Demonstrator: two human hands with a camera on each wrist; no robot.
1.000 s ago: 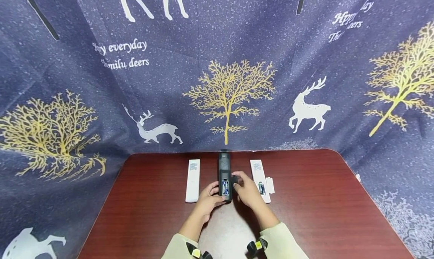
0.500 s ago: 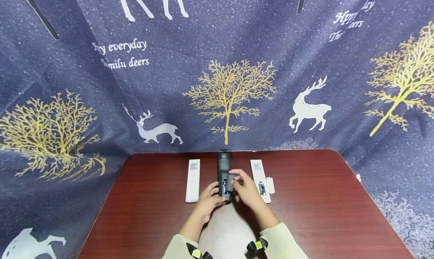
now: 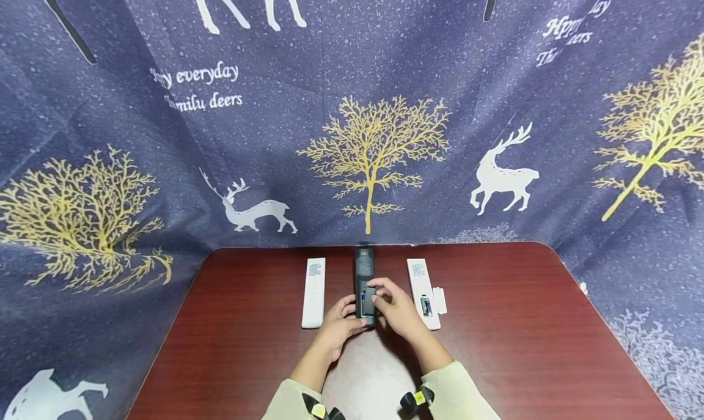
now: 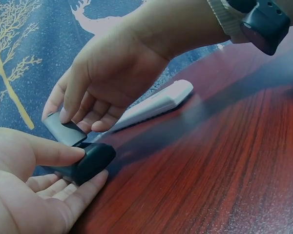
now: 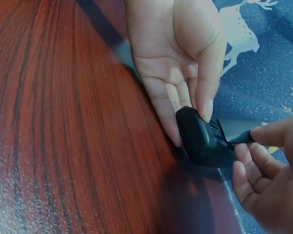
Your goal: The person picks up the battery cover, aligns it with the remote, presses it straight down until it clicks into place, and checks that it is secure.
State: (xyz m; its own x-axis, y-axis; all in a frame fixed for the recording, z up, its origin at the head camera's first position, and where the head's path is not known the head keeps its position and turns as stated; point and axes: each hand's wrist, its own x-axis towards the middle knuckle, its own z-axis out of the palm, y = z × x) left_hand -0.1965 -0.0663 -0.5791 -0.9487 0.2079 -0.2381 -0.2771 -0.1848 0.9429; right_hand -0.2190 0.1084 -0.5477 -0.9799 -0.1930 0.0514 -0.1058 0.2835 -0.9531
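Observation:
A black remote control (image 3: pixel 364 267) lies back side up at the middle of the table, its battery compartment partly covered. My left hand (image 3: pixel 339 326) grips its near end, thumb on top and fingers along the side and underneath, as the left wrist view shows. Between thumb and fingers my right hand (image 3: pixel 400 310) pinches the dark battery cover (image 5: pixel 237 130), which sits tilted over the compartment. Part of the batteries (image 3: pixel 363 302) shows beside the cover in the head view.
To the left lies a white remote control (image 3: pixel 314 293). Another white remote (image 3: pixel 419 279) on the right has its compartment uncovered with a battery inside, and a white cover (image 3: pixel 439 300) lies beside it. A patterned cloth (image 3: pixel 385 59) hangs behind the red-brown table (image 3: pixel 231 346).
My right hand has brought the battery cover leftward from beside the black remote to over its compartment, hiding much of the batteries. My left hand keeps its hold.

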